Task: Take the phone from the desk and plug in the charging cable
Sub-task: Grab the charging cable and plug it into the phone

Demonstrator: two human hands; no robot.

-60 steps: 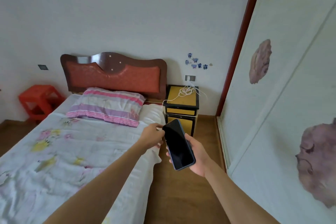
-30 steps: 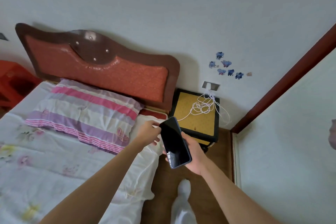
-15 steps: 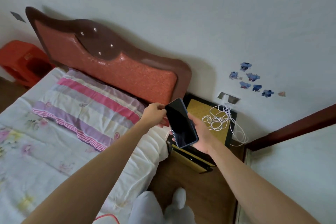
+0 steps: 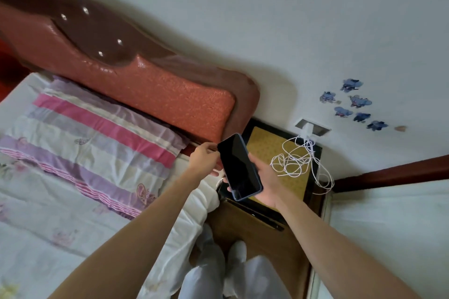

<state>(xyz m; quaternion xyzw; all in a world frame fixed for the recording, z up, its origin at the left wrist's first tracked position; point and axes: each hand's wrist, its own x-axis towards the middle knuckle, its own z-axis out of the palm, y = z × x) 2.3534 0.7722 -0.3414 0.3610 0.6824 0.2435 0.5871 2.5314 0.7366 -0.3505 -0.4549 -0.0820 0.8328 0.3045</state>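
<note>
right hand grip: clasps phone (screen dark) | left hand grip: pinched, contents unclear

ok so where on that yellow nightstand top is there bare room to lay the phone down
The near-left part of the yellow nightstand top is bare, bordered by its black rim, the red padded headboard and the tangled white charging cable. The right half is crowded by cable loops, some spilling over the edge.
</note>
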